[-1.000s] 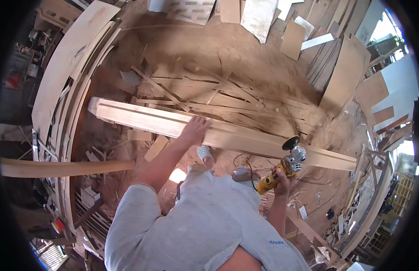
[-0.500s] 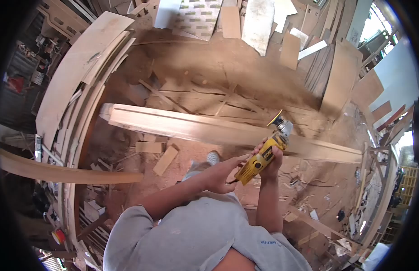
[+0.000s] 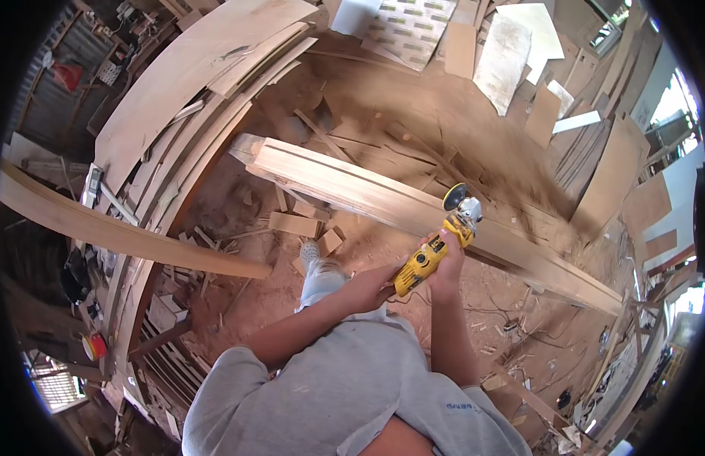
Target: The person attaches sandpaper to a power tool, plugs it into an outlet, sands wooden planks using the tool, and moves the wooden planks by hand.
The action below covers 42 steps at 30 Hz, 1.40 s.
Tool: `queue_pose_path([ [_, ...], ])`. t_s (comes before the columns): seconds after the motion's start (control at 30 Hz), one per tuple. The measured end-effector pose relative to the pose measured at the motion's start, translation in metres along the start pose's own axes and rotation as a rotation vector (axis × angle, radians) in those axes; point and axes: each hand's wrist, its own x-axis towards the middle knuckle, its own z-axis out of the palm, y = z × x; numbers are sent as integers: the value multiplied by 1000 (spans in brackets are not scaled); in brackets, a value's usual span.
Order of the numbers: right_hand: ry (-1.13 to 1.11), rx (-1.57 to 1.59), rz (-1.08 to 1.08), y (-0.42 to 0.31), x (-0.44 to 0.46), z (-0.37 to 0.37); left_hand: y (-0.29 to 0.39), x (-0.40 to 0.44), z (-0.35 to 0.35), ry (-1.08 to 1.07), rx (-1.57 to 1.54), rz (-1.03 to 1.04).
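A yellow angle grinder (image 3: 422,267) with a silver head and a round dark disc (image 3: 455,197) is held in front of my body. My right hand (image 3: 448,267) wraps around its body near the head. At the rear end, by the cord, my left hand (image 3: 373,289) closes on the tool; its fingers are partly hidden. Beyond the hands a long pale wooden beam (image 3: 352,188) stretches from upper left to lower right. In this view the grinder's head overlaps the beam; whether the disc touches it I cannot tell.
Stacked boards (image 3: 208,144) stand at the left, with a curved wooden piece (image 3: 139,232) jutting out before them. Wood offcuts (image 3: 295,224) litter the dusty floor near my foot. Sheets and panels (image 3: 504,61) lie at the back. A cord (image 3: 485,319) trails on the right.
The view has turned, so the beam now slants more steeply and the surroundings sit further right. The grinder has shifted slightly left in the view, still in both hands. The disc's face shows more.
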Motion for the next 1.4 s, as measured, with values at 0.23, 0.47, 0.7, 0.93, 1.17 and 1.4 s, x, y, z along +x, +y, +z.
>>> queue_pose_path([
  [0.23,85,-73,48,74,26,100,-72,-32,-91,25,-134,41],
  [0.47,111,-162,142,150,57,194,-126,-57,-187,115,-184,-55],
  [0.7,56,-396,107,203,82,260,-195,-72,-227,198,-456,19],
  [0.93,-192,-1108,-35,258,107,323,-239,-11,-299,405,-1014,-411],
  [1.17,-166,-1375,-15,306,116,351,-276,4,-326,487,-1146,-586],
  [1.4,-199,-1432,60,317,118,362,-290,-6,-337,430,-1139,-629],
])
